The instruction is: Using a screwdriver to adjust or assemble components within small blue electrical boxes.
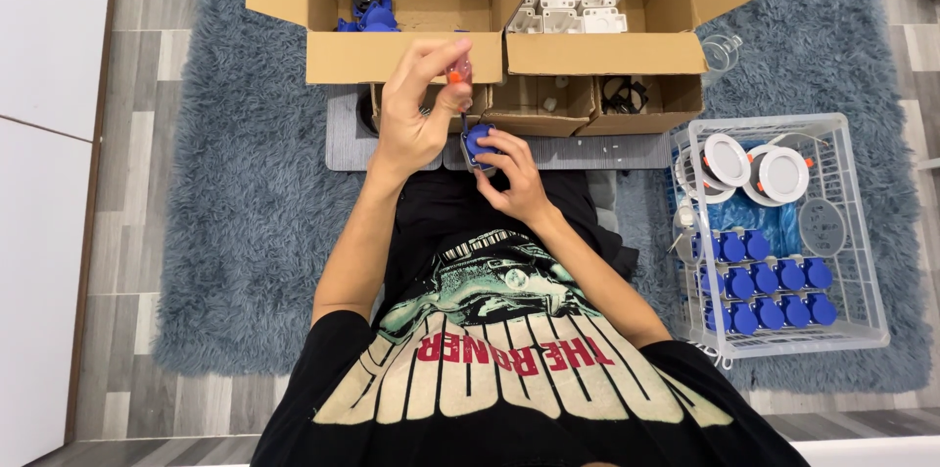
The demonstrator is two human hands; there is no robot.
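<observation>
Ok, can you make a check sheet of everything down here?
Surface: grey rug on a plank floor, with a grey mat on it.
Job's things: screwdriver, tip on the blue part.
Clutter: open boxes with blue and white pieces; basket of blue pieces and white lamps.
Grippers: left hand grips the screwdriver; right hand holds the blue part.
Cables: black coil in a small box.
Surroundings: white panel at the left.

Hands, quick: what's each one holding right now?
Left hand: closed on an orange-handled screwdriver.
Right hand: closed on a small blue part.
</observation>
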